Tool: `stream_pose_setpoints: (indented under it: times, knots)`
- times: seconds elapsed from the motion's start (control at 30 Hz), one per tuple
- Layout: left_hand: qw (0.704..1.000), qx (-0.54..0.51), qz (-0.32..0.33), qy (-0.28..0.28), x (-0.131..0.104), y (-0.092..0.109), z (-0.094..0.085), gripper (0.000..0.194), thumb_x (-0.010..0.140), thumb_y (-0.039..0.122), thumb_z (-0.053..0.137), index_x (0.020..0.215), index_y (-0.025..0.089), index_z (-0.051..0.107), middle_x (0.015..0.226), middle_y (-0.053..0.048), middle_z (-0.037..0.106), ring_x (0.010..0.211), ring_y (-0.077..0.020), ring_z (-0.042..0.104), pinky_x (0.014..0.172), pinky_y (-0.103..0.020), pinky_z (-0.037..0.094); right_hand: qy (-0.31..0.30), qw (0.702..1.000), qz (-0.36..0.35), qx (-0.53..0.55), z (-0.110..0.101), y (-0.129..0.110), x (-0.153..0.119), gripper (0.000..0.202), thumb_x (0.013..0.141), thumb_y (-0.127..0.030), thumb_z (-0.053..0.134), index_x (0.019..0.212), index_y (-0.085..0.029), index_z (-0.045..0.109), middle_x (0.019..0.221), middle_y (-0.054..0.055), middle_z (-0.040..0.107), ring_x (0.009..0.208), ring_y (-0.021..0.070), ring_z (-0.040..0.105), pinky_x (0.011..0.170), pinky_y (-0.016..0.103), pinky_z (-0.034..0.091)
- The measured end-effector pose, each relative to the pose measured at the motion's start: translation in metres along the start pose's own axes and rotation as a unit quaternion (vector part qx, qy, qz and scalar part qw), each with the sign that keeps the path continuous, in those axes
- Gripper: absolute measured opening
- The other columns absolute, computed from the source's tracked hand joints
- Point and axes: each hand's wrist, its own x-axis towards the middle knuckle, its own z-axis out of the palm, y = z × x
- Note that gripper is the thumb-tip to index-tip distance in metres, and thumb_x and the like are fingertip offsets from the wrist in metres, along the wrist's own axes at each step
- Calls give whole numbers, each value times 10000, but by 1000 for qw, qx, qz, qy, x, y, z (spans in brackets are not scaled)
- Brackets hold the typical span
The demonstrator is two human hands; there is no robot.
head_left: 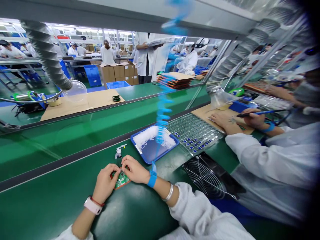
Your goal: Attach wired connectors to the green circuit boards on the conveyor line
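Note:
A small green circuit board (122, 181) with an orange-red edge lies on the green bench between my hands. My left hand (105, 182) is closed at its left side, thumb and fingers gripping the board's edge. On the far side of the board, my right hand (135, 170) has thumb and forefinger pinched together over it. Whatever the right fingertips hold is too small and covered to make out. Just beyond my fingers sits a small white-and-grey object (118, 153) with a strip beside it.
A blue tray (143, 154) of small white parts stands beyond my right hand. Right of it are a clear multi-cell tray (197, 131) and a black fan (206, 178). A co-worker's hand (253, 118) holds a pen-like tool. A blue coiled hose (162, 115) hangs overhead.

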Motion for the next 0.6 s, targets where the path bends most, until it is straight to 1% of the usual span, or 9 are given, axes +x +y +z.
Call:
stream_pose_setpoints:
  times: [0.23,0.4,0.53,0.6]
  knots:
    - [1000,21,17,-9,-3,3,1,241,856,336,489,731,204,647,871,-39,664,818,-187,613,758,-311,450,-13,999,-15,-33,-7,-5,-6,128,789,-78,492,693,-162,485,944,62,516,933,157,496,849,312,416]
    - [999,33,3,-13,-4,4,2,239,852,338,487,736,207,650,883,-37,666,828,-192,614,765,-320,444,-10,999,-6,-34,-4,-2,-6,131,780,-61,484,699,-164,477,918,59,513,909,154,489,827,301,417]
    - [999,22,-16,-26,0,5,0,245,845,323,476,712,196,639,860,-38,669,788,-181,618,740,-308,453,2,999,13,-40,-1,1,-4,152,769,-51,480,674,-168,459,881,51,503,880,152,482,808,293,418]
    - [999,20,-22,-31,2,6,-1,236,835,313,481,700,193,634,847,-39,668,777,-179,617,733,-305,456,-3,999,21,-45,-1,2,-3,161,755,-41,485,659,-167,458,844,42,502,854,151,482,799,290,415]
